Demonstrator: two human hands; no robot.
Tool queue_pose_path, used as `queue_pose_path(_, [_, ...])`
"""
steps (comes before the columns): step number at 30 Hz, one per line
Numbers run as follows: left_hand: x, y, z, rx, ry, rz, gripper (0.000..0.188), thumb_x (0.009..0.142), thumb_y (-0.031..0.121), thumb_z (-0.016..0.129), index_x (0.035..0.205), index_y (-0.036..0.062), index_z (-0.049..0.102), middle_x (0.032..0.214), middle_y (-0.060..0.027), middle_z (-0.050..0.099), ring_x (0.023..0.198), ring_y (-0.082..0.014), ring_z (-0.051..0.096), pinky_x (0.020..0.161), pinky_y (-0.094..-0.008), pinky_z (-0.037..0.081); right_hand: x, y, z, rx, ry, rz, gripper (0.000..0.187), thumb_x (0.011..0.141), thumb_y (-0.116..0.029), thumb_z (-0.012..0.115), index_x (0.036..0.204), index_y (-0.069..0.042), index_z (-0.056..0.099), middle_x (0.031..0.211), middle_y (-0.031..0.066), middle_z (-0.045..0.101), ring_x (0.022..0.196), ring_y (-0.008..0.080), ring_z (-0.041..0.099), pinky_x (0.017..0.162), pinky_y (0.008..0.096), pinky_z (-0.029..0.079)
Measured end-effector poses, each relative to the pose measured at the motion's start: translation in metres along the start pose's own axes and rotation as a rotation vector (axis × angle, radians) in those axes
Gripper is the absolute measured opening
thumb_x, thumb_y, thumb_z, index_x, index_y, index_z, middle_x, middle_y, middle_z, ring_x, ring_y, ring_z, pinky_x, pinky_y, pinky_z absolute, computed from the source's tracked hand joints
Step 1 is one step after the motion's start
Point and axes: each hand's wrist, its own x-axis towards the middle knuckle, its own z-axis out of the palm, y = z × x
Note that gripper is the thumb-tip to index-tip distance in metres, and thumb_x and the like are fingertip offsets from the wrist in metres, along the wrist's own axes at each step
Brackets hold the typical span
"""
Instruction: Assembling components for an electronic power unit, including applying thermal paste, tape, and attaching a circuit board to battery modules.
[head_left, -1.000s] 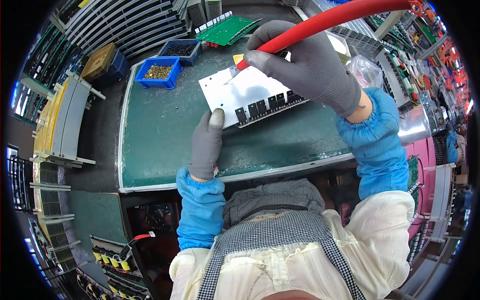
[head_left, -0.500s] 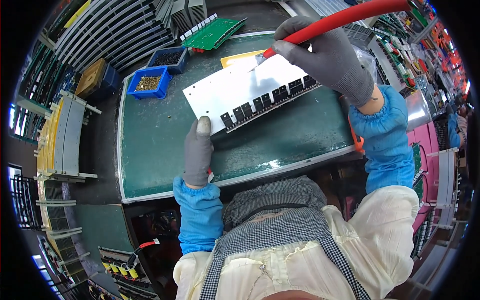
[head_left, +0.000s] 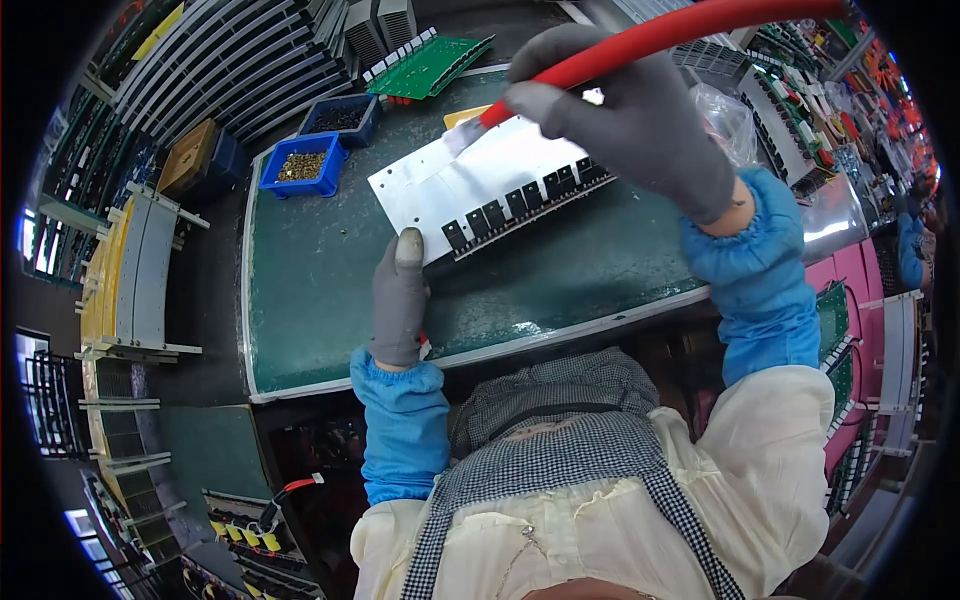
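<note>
A: Where's the white panel (head_left: pixel 530 155)?
B: At twelve o'clock in the view, over the green tabletop (head_left: pixel 340 280), with black components (head_left: pixel 516 204) along its near edge.
A: And the hands?
B: The left hand (head_left: pixel 400 300), at the panel's seven o'clock, grips its corner, thumb on top. The right hand (head_left: pixel 645 130), at two o'clock, is closed around a red-handled brush (head_left: pixel 640 52), its bristles (head_left: pixel 462 137) toward eleven.
A: What's at nine?
B: A blue bin (head_left: pixel 306 187) of brass-coloured pieces (head_left: pixel 302 166).

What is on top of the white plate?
On the white plate, black components line the near edge; the left hand and brush bristles touch it. The right hand covers the plate's right end, hiding anything there.
</note>
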Motion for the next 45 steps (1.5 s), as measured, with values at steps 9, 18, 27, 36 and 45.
queue_pose_path(9, [-0.002, 0.003, -0.001, 0.015, -0.006, 0.0, 0.074, 0.092, 0.07, 0.049, 0.113, 0.0, 0.064, 0.08, -0.0047, 0.057, 0.066, -0.0121, 0.046, 0.058, -0.0293, 0.039, 0.008, -0.002, 0.025, -0.138, -0.047, -0.115, 0.029, 0.089, -0.03, 0.072, 0.094, -0.002, 0.068, 0.071, 0.0114, 0.067, 0.067, 0.0225, 0.07, 0.062, 0.0323, 0.055])
queue_pose_path(18, [-0.003, 0.004, 0.0, 0.01, -0.009, 0.015, 0.081, 0.089, 0.075, 0.049, 0.115, -0.0003, 0.063, 0.081, -0.0021, 0.055, 0.065, -0.0093, 0.044, 0.057, -0.0274, 0.038, -0.007, 0.025, -0.007, -0.273, -0.019, -0.026, 0.031, 0.089, -0.032, 0.071, 0.099, -0.003, 0.07, 0.072, 0.01, 0.069, 0.064, 0.0207, 0.069, 0.062, 0.032, 0.055])
queue_pose_path(27, [-0.007, 0.008, 0.003, -0.032, -0.02, -0.006, 0.083, 0.087, 0.077, 0.049, 0.119, 0.0019, 0.063, 0.084, 0.001, 0.057, 0.065, -0.006, 0.04, 0.055, -0.0239, 0.033, -0.017, 0.043, -0.039, -0.342, -0.022, 0.07, 0.028, 0.09, -0.031, 0.07, 0.097, -0.004, 0.07, 0.071, 0.008, 0.068, 0.064, 0.0166, 0.068, 0.061, 0.0298, 0.055])
queue_pose_path(36, [-0.01, 0.017, 0.007, -0.057, -0.04, -0.008, 0.08, 0.088, 0.075, 0.051, 0.121, 0.0028, 0.063, 0.082, 0.0034, 0.058, 0.062, -0.0043, 0.037, 0.053, -0.0221, 0.028, -0.022, 0.049, -0.068, -0.326, -0.066, 0.306, 0.021, 0.092, -0.02, 0.068, 0.103, -0.002, 0.069, 0.073, 0.0059, 0.066, 0.065, 0.0103, 0.066, 0.061, 0.0236, 0.054])
queue_pose_path(45, [-0.011, 0.018, 0.004, -0.038, -0.083, 0.015, 0.085, 0.087, 0.076, 0.05, 0.119, -0.0012, 0.063, 0.081, 0.0025, 0.058, 0.062, -0.0041, 0.037, 0.053, -0.0229, 0.027, -0.013, 0.018, -0.036, -0.108, -0.01, 0.028, 0.028, 0.089, -0.028, 0.071, 0.099, -0.002, 0.069, 0.076, 0.0105, 0.07, 0.071, 0.0206, 0.07, 0.067, 0.0308, 0.056])
